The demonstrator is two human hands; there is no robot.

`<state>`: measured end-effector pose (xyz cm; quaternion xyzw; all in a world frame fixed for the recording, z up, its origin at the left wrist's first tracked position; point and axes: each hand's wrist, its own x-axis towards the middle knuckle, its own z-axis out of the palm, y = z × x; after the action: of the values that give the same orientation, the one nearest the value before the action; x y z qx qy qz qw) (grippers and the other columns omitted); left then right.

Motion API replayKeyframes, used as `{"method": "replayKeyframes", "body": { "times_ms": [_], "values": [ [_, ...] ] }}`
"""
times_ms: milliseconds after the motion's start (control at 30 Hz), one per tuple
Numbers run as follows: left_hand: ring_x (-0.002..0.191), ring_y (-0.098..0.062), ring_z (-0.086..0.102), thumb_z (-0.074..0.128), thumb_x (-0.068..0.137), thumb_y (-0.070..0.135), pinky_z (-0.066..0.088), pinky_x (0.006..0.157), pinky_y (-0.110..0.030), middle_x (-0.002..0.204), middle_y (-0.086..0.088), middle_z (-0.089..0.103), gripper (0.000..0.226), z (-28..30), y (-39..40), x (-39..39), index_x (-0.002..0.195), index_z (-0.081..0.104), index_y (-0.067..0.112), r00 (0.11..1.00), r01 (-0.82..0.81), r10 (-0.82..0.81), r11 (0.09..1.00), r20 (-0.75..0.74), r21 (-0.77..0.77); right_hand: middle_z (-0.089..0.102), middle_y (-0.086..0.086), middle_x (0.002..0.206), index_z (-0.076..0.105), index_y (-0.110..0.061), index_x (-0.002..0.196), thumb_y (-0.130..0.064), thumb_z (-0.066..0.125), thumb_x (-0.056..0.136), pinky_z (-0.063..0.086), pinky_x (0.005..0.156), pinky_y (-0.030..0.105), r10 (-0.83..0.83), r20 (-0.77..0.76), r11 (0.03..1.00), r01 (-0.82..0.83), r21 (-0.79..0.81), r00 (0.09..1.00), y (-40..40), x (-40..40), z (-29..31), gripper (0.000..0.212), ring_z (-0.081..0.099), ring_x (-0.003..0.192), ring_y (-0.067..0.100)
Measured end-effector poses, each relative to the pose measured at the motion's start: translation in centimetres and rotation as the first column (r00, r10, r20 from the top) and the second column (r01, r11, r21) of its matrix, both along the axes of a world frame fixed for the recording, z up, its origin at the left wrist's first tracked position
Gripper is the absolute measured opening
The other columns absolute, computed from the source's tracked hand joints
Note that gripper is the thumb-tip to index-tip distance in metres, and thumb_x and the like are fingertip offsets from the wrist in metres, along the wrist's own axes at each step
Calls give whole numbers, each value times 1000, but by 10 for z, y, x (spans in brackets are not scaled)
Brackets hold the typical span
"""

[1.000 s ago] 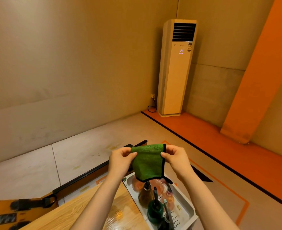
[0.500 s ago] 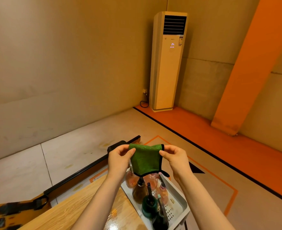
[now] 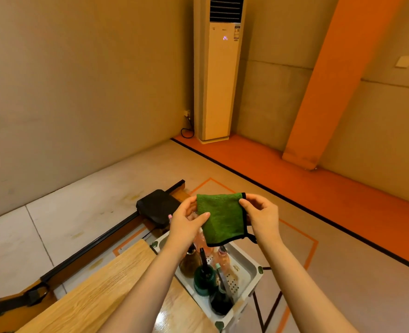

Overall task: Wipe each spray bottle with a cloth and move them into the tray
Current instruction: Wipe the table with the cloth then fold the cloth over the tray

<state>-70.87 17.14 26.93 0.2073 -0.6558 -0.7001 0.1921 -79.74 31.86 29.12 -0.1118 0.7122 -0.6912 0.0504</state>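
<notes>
The cloth (image 3: pixel 222 218) and left hand (image 3: pixel 186 224) hide the pink bottles' (image 3: pixel 222 258) tops

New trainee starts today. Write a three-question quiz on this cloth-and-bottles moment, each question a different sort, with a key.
1. True or false: both hands pinch the green cloth.
2. Where do the spray bottles stand? A) on the floor B) in the tray C) on the wooden table
3. Fill in: the cloth's edge trim is ____.

Key
1. True: left hand and right hand hold its upper corners.
2. B
3. black
</notes>
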Motion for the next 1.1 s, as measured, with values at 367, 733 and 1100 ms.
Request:
{"method": "replayKeyframes", "body": {
  "times_ms": [367,733,1100],
  "values": [
    [88,-13,64,57,89,-8,55,70,-23,97,-3,63,37,-86,79,-56,106,47,22,976,-185,156,961,152,205,67,7,85,63,-7,102,8,62,82,54,62,17,140,198,979,-166,120,970,57,-76,-95,25,65,77,12],
    [104,-32,56,50,91,-13,45,93,-55,109,-14,57,51,-210,146,-135,137,40,7,862,-477,313,767,398,430,63,7,88,60,2,108,14,54,85,50,55,12,248,465,898,-382,218,850,83,-176,-214,27,60,73,11],
    [110,-18,55,45,96,-7,51,81,-16,117,-2,56,45,-286,166,-159,123,48,29,846,-443,405,896,347,32,65,16,102,62,3,111,12,58,83,55,75,28,209,497,868,-394,302,842,73,-205,-311,29,61,86,24]
  ]
}}
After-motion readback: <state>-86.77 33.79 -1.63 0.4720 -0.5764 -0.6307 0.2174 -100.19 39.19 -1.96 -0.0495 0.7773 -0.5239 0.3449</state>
